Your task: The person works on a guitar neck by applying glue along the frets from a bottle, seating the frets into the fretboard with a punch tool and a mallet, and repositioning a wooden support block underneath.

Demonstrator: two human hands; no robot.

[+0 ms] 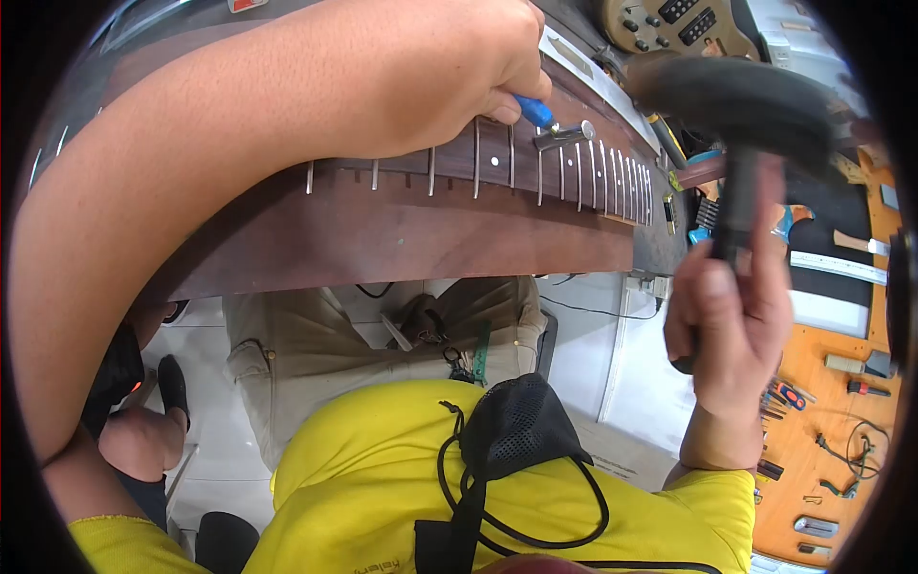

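Observation:
My left hand [516,62] is closed around the blue handle [535,112] of a small tool. The tool's round metal bar [562,136] lies over a fret near the middle of the dark guitar fretboard [454,165]. Several metal frets cross the fretboard, their ends sticking out past its near edge, with pale dot inlays between some of them. Raised to the right, my right hand [732,316] grips a black-handled hammer, its dark head [736,100] smeared by motion and apart from the metal bar. My left wrist hides part of the fretboard.
Under the fretboard is a brown wooden board [411,239] above my lap. A guitar body [626,27] lies at the back right. An orange bench [822,497] with several tools and a metal ruler [837,265] stands right. Another person's leg [143,440] shows lower left.

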